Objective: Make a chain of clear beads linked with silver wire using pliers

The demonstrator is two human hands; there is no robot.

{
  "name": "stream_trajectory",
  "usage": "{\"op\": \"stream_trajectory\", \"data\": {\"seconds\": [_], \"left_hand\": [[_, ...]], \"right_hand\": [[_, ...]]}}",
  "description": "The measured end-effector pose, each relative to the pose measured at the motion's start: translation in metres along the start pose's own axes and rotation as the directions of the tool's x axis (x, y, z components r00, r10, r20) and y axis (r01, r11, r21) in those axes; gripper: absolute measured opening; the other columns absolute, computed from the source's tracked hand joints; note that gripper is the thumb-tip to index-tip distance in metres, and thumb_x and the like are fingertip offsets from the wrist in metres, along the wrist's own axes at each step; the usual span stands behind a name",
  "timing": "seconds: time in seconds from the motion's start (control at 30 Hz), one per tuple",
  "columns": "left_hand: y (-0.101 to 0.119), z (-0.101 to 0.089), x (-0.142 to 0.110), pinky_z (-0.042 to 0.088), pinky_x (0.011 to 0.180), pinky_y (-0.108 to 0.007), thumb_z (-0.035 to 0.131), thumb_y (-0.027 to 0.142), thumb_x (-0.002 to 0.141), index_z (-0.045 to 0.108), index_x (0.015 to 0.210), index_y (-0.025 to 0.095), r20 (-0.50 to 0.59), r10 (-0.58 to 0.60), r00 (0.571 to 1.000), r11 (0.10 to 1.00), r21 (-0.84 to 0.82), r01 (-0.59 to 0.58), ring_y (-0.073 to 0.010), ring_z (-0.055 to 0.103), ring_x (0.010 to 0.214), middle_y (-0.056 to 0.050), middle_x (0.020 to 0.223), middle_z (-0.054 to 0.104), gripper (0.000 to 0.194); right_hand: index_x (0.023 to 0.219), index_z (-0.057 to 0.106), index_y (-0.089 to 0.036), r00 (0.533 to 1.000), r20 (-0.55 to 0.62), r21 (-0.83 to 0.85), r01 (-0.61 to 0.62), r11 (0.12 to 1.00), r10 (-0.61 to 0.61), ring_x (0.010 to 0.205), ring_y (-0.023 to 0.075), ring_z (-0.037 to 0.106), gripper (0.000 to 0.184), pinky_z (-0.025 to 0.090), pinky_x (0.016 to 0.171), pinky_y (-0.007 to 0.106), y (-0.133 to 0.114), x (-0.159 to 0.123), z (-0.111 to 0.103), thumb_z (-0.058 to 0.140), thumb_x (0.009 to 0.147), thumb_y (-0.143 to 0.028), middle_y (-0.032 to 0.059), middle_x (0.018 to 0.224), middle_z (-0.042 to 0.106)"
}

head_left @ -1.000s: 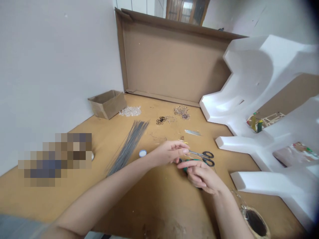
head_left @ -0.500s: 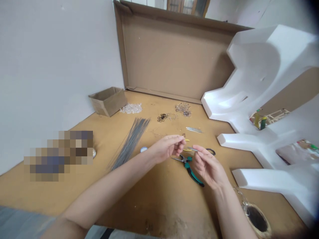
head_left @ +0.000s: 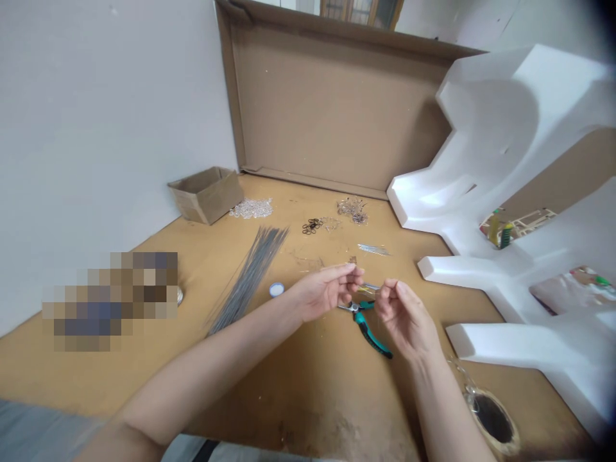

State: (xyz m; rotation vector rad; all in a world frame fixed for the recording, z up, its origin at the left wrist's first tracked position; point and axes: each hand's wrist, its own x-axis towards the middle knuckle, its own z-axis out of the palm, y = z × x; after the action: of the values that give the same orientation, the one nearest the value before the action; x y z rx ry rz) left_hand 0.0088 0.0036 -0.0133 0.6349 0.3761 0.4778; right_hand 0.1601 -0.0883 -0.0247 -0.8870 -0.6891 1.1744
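Note:
My left hand (head_left: 328,294) is raised over the middle of the table, thumb and fingers pinched together. Facing it on the right is my right hand (head_left: 403,316), its fingertips also drawn together in a pinch. Whatever lies between the fingertips is too thin to make out. Pliers with teal and black handles (head_left: 371,336) lie on the table below and between the hands, partly covered by them. Something yellow and thin (head_left: 366,290) shows in the gap behind my fingers. Left of my left forearm spreads a bundle of grey metal wires (head_left: 251,276).
Farther back lie clear small pieces (head_left: 252,208), black rings (head_left: 312,226), tangled wire pieces (head_left: 353,210) and short silvery wires (head_left: 373,249). A small cardboard box (head_left: 208,197) stands back left. A blue-rimmed round lid (head_left: 276,289) sits near my left wrist. White foam blocks (head_left: 474,351) line the right.
My right hand has turned, and its extended forefinger is now curled in toward the thumb. The left fingertips have shifted slightly right, toward the right hand.

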Motion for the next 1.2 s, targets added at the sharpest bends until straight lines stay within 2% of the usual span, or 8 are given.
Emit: {"op": "stream_trajectory", "data": {"seconds": [0.13, 0.23, 0.37, 0.6, 0.77, 0.9, 1.07, 1.2], "left_hand": [[0.001, -0.001, -0.002, 0.041, 0.059, -0.018, 0.061, 0.025, 0.076, 0.059, 0.077, 0.011, 0.072, 0.092, 0.993, 0.991, 0.093, -0.099, -0.0081, 0.055, 0.069, -0.001, 0.071, 0.056, 0.014], [0.003, 0.002, -0.005, 0.039, 0.055, -0.017, 0.06, 0.029, 0.077, 0.055, 0.073, 0.012, 0.124, 0.061, 0.99, 0.995, 0.074, -0.07, -0.008, 0.054, 0.067, 0.0, 0.069, 0.052, 0.018], [0.007, 0.007, -0.01, 0.033, 0.046, -0.015, 0.056, 0.033, 0.079, 0.051, 0.075, 0.013, 0.166, 0.01, 0.986, 0.998, 0.053, -0.019, -0.0039, 0.046, 0.053, 0.003, 0.068, 0.047, 0.02], [0.003, 0.008, -0.009, 0.023, 0.042, -0.017, 0.052, 0.026, 0.08, 0.043, 0.063, 0.013, 0.236, 0.009, 0.972, 0.977, 0.204, -0.059, -0.0029, 0.033, 0.044, 0.004, 0.055, 0.039, 0.023], [0.001, 0.007, -0.009, 0.017, 0.042, -0.018, 0.054, 0.025, 0.078, 0.041, 0.059, 0.014, 0.222, 0.024, 0.975, 0.957, 0.275, -0.087, -0.0025, 0.028, 0.042, 0.005, 0.05, 0.035, 0.026], [0.003, 0.004, -0.008, 0.02, 0.043, -0.017, 0.057, 0.028, 0.077, 0.047, 0.064, 0.012, 0.175, 0.008, 0.985, 0.947, 0.314, -0.064, -0.0018, 0.031, 0.043, 0.004, 0.055, 0.04, 0.022], [0.003, 0.0, -0.004, 0.028, 0.046, -0.017, 0.06, 0.028, 0.076, 0.052, 0.075, 0.013, 0.168, 0.022, 0.985, 0.964, 0.259, -0.066, -0.0038, 0.041, 0.048, 0.002, 0.062, 0.048, 0.017], [0.003, -0.001, -0.003, 0.027, 0.045, -0.017, 0.06, 0.028, 0.076, 0.054, 0.078, 0.013, 0.158, 0.058, 0.986, 0.959, 0.264, -0.099, -0.0032, 0.039, 0.046, 0.003, 0.058, 0.047, 0.017]], "right_hand": [[0.087, 0.065, -0.02, 0.998, 0.035, 0.073, -0.057, 0.996, 0.054, 0.045, 0.0063, 0.035, 0.013, 0.03, 0.042, 0.019, -0.001, -0.001, 0.001, 0.06, 0.076, -0.026, -0.0038, 0.058, 0.048], [0.093, 0.063, -0.023, 0.996, 0.057, 0.091, -0.075, 0.993, 0.07, 0.044, 0.0065, 0.032, 0.017, 0.029, 0.041, 0.019, 0.0, -0.001, 0.003, 0.059, 0.076, -0.025, -0.0054, 0.056, 0.044], [0.091, 0.063, -0.024, 0.985, 0.145, 0.101, -0.111, 0.989, 0.096, 0.04, 0.0062, 0.024, 0.014, 0.022, 0.037, 0.017, -0.001, -0.003, 0.004, 0.056, 0.08, -0.028, -0.0074, 0.049, 0.035], [0.089, 0.066, -0.017, 0.971, 0.206, 0.027, -0.126, 0.992, 0.118, 0.039, 0.0065, 0.019, 0.016, 0.018, 0.037, 0.017, -0.002, -0.005, 0.004, 0.055, 0.08, -0.025, -0.0089, 0.041, 0.025], [0.083, 0.066, -0.014, 0.965, 0.22, -0.032, -0.141, 0.989, 0.145, 0.039, 0.0046, 0.022, 0.015, 0.018, 0.038, 0.018, -0.003, -0.006, 0.002, 0.056, 0.081, -0.026, -0.0088, 0.041, 0.028], [0.082, 0.065, -0.014, 0.971, 0.188, -0.091, -0.132, 0.987, 0.147, 0.038, 0.0041, 0.024, 0.016, 0.019, 0.038, 0.018, -0.002, -0.006, 0.001, 0.057, 0.081, -0.028, -0.0083, 0.041, 0.033], [0.092, 0.063, -0.017, 0.983, 0.134, -0.086, -0.114, 0.99, 0.125, 0.035, 0.0046, 0.02, 0.018, 0.015, 0.035, 0.018, -0.001, -0.005, 0.003, 0.055, 0.082, -0.03, -0.01, 0.037, 0.03], [0.101, 0.061, -0.019, 0.981, 0.134, -0.082, -0.127, 0.988, 0.137, 0.038, 0.0056, 0.027, 0.023, 0.019, 0.038, 0.019, -0.002, -0.004, 0.001, 0.058, 0.08, -0.029, -0.008, 0.042, 0.037]]}}
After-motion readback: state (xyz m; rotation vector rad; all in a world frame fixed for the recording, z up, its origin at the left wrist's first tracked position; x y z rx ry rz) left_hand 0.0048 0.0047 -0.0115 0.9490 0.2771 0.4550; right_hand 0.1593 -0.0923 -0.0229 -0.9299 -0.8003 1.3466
